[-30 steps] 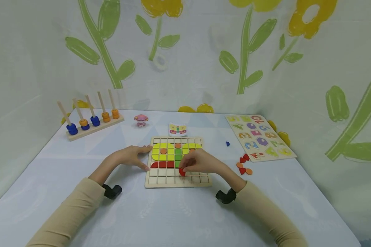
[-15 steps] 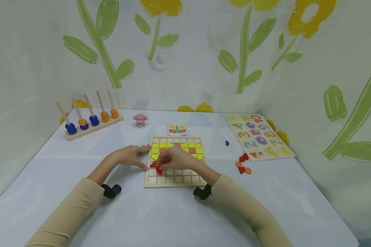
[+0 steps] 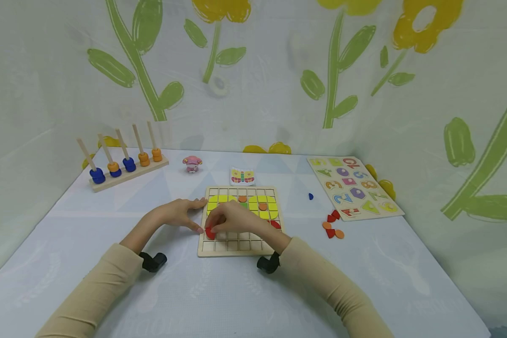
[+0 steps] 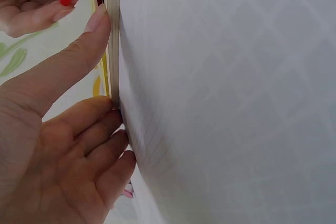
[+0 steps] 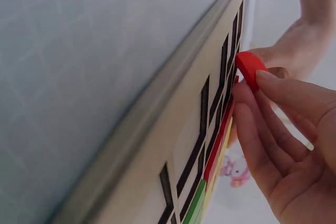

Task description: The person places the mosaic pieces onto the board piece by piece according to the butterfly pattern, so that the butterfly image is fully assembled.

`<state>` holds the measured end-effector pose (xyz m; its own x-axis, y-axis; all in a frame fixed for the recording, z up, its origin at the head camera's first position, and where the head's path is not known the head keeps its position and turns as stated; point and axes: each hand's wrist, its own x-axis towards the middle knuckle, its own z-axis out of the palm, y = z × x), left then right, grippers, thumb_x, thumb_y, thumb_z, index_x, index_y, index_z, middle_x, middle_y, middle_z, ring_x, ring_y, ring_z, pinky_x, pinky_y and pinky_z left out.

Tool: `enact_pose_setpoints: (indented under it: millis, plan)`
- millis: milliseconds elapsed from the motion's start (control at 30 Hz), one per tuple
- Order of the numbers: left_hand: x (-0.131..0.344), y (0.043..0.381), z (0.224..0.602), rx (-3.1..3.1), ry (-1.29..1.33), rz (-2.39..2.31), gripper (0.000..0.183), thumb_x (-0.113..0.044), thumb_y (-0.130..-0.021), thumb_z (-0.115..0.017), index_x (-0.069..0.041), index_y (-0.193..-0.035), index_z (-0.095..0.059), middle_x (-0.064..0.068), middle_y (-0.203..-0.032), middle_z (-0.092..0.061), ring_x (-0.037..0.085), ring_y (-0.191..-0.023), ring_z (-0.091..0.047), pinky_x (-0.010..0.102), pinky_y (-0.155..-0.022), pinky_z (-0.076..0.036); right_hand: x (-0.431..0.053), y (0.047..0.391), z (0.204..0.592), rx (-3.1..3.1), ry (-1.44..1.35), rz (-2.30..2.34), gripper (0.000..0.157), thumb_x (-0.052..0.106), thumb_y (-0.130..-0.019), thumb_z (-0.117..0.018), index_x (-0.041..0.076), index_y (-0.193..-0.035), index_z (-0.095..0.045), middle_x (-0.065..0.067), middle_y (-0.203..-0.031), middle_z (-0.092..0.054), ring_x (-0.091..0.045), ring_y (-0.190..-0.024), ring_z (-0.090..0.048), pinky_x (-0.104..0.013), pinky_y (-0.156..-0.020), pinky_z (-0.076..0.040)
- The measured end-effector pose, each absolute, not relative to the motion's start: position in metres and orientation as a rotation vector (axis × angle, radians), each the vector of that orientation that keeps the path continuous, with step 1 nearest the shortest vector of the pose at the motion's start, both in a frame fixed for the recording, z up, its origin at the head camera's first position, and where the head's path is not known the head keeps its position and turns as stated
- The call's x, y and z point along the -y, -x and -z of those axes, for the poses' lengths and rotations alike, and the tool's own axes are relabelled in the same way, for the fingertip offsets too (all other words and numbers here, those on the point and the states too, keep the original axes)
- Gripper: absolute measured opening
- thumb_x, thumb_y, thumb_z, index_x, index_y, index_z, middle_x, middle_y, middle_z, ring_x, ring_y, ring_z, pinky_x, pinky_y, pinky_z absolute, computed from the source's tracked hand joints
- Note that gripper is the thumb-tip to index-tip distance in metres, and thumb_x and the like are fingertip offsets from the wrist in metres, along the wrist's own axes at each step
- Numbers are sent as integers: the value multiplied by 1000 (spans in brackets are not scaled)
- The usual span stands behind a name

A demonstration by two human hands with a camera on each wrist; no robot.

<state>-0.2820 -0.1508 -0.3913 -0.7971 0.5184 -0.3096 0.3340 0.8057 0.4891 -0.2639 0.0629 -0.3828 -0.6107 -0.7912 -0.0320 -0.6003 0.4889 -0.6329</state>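
A wooden grid board (image 3: pixel 242 252) lies flat on the table, partly filled with yellow, orange, green and red pieces. My left hand (image 3: pixel 178 213) rests at its left edge, with thumb and fingertips against the side; the left wrist view shows those fingers (image 4: pixel 100 135) stretched out. Between thumb and fingers my right hand (image 3: pixel 236 217) pinches a red piece with a rounded edge (image 3: pixel 210 234). It is over the lower left squares, tilted up from the board in the right wrist view. The right hand covers the board's middle.
Behind the board are a butterfly pattern card (image 3: pixel 242 177) and a pink figurine (image 3: pixel 192 164). A bead stacker (image 3: pixel 131 174) stands back left. To the right lie loose red and orange pieces (image 3: pixel 339 234), a blue piece (image 3: pixel 311 196) and a number puzzle (image 3: pixel 355 188).
My right hand has carried the red piece leftward from the board's middle to its lower left squares. The left hand has stayed at the board's left edge.
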Motion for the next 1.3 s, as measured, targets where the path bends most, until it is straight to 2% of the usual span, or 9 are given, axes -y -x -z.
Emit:
enact_pose_setpoints:
  millis: [367, 833, 1300]
  plan:
    - [150, 281, 390, -2553, -620, -592, 98, -46, -76, -79, -9, -151, -30, 21, -154, -24, 42, -142, -20, 64, -109, -19, -60, 261, 383, -2475, 1111, 764, 19, 8, -84, -75, 11, -103, -77, 8, -82, -71, -2, -70, -61, -13, -69, -51]
    - [150, 282, 391, -2559, -636, -592, 97, -45, -76, -79, -8, -151, -30, 22, -153, -25, 41, -141, -21, 63, -109, -20, -60, 258, 380, -2496, 1118, 733, 26, 10, -82, -78, 8, -107, -75, 7, -82, -71, -1, -69, -60, -12, -67, -50]
    - [151, 281, 389, -2560, -613, -590, 96, -43, -76, -80, -9, -151, -31, 21, -153, -25, 41, -141, -21, 64, -108, -21, -62, 258, 383, -2516, 1110, 698, 16, 12, -83, -77, 9, -99, -78, 9, -83, -71, 2, -71, -61, -11, -69, -49]
